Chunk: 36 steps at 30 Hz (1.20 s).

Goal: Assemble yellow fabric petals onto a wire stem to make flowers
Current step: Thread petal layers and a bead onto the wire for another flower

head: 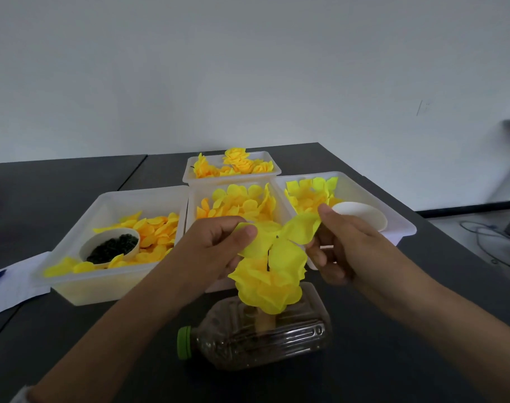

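Both hands raised above the dark grey table [393, 373], near the middle of the view; left hand [216, 242] pinching one edge of a bright yellow fabric petal piece [280, 239] between thumb and curled fingers; right hand [344, 245] pinching the opposite edge of that same piece, thumb on top, fingers curled beneath; petal piece stretched between the two hands, a thin dark wire stem [268, 261] passing through its centre; just below, a bunch of yellow petals already gathered on the stem [267, 286], standing over a clear plastic bottle with a green cap [265, 338] lying on its side at the near edge, cap to the left.

Beyond the hands, four white plastic trays close together; left tray [82, 283] holding loose orange-yellow round petals and a small white paper cup of dark green bits [110, 247]; middle tray [194, 205] filled with round yellow petals; right tray [399, 219] holding pale yellow petal pieces and a white paper bowl [364, 215]; far tray [233, 178] holding finished yellow fabric flowers [236, 164]; white paper sheet with a blue pen [4, 283] at the far left.
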Available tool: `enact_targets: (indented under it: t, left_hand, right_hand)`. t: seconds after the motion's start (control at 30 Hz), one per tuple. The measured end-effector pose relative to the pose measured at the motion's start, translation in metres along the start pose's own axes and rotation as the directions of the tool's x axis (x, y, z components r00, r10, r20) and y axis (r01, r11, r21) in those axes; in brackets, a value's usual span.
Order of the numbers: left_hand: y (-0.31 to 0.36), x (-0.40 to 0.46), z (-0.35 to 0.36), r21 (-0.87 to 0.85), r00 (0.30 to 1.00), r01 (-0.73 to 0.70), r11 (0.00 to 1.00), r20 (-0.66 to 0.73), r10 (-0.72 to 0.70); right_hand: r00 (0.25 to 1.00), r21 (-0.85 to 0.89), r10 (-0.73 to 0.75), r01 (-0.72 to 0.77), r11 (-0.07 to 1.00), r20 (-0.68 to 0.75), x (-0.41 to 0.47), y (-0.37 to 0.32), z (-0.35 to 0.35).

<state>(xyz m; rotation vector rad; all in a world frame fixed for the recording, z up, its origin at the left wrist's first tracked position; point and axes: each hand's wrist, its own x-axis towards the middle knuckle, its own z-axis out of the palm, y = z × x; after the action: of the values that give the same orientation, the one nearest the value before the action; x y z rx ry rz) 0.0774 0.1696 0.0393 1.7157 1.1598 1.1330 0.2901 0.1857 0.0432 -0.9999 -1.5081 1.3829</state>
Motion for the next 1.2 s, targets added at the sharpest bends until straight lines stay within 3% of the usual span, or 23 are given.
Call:
enact_targets:
  t: [0.27,0.5,0.67,0.77,1.0,1.2]
  left_hand:
    - [-0.006,0.011,-0.007,-0.161,0.977,0.201,0.966,-0.035,-0.209]
    - [-0.014,0.008,-0.006,-0.06,0.96,0.279,0.958,0.002,-0.28]
    - [-0.016,0.011,-0.009,-0.01,0.972,0.233,0.972,-0.03,-0.233]
    - [-0.02,0.013,-0.009,0.045,0.982,0.181,0.983,-0.068,-0.177]
    - [-0.027,0.019,-0.009,0.324,0.999,-0.023,0.946,-0.023,0.032]
    - [-0.037,0.024,-0.016,0.503,0.998,-0.047,0.863,0.069,0.015]
  right_hand:
    - [0.997,-0.098,0.071,-0.074,0.992,-0.034,0.016,-0.004,0.003]
    - [0.991,-0.228,-0.018,-0.013,0.974,-0.134,0.02,0.006,0.003]
    - [0.973,-0.343,-0.181,0.122,0.931,-0.144,0.017,0.015,0.005]
    - [0.964,-0.315,-0.21,0.152,0.937,-0.162,0.015,0.018,0.007]
    - [0.977,-0.245,-0.125,0.079,0.966,-0.175,0.011,0.02,0.003]
    - [0.997,-0.303,0.008,-0.033,0.953,-0.082,0.008,0.03,0.001]
